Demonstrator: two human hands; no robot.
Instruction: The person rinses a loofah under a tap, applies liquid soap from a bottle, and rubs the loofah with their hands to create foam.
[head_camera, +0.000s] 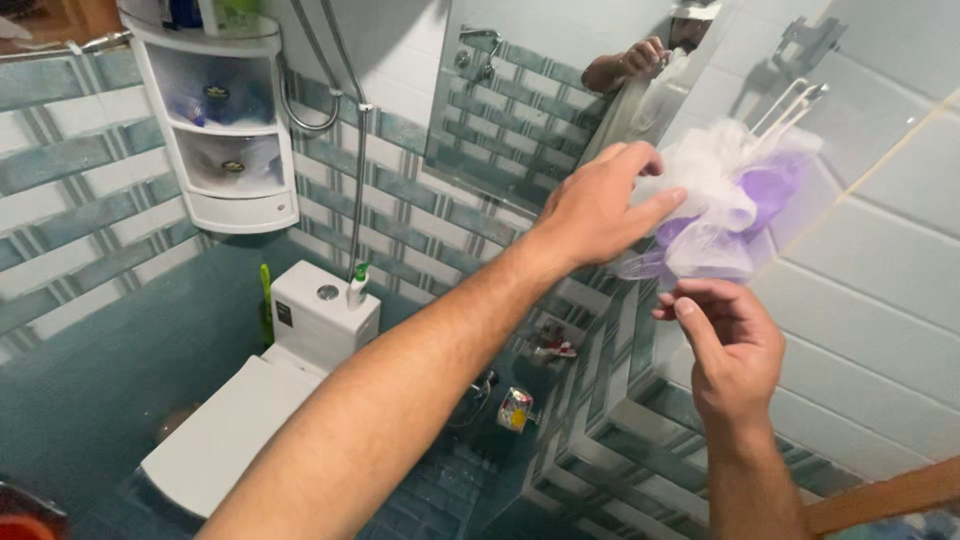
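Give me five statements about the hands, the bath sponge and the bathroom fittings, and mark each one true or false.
1. The left hand touches the white and purple mesh bath sponge. True.
2. The sponge lies on the toilet lid. False: it hangs by its white cord from a hook on the tiled wall.
3. The right hand is just below the sponge, fingers curled. True.
4. The toilet lid is raised. False: it is down.
5. A white corner shelf unit is mounted above the toilet cistern. True.
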